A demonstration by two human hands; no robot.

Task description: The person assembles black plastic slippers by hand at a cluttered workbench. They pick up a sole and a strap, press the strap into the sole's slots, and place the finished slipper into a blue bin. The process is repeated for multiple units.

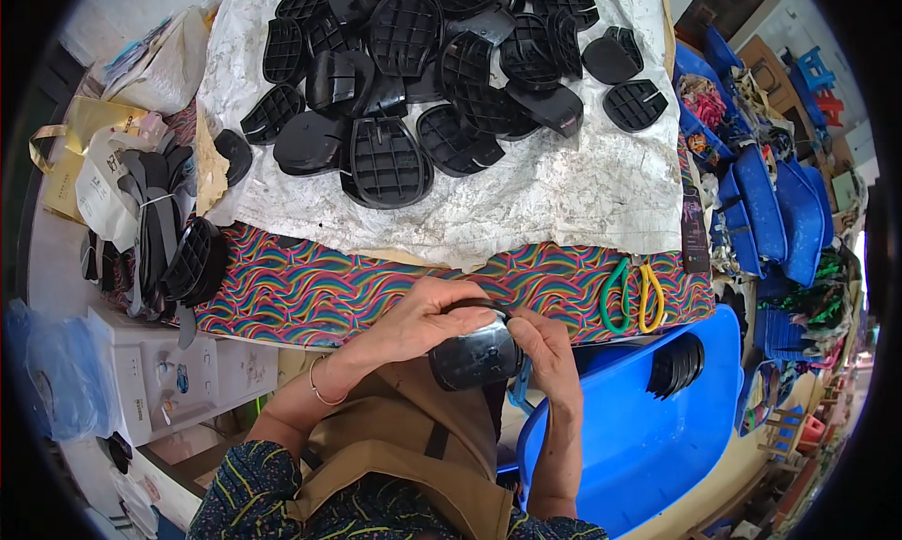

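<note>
In front of my apron, both hands grip a glossy black shoe heel [476,355], its rounded end toward me. My left hand [427,316] pinches its far left edge, where a thin black strip seems to curve along the rim. My right hand [547,354] has its thumb pressed on the far right edge. A small blue item [520,386] shows beside my right palm; I cannot make out what it is. Past my hands, a heap of black shoe heels [390,160], many with gridded undersides, covers a dirty white sheet [564,207].
Green- and yellow-handled scissors [631,298] lie at the table's near right edge. A large blue tub [648,446] stands right of me with a stack of curved black pieces [676,366] inside. Bundled black strips [155,225] hang at the left corner above a white drawer box [202,376].
</note>
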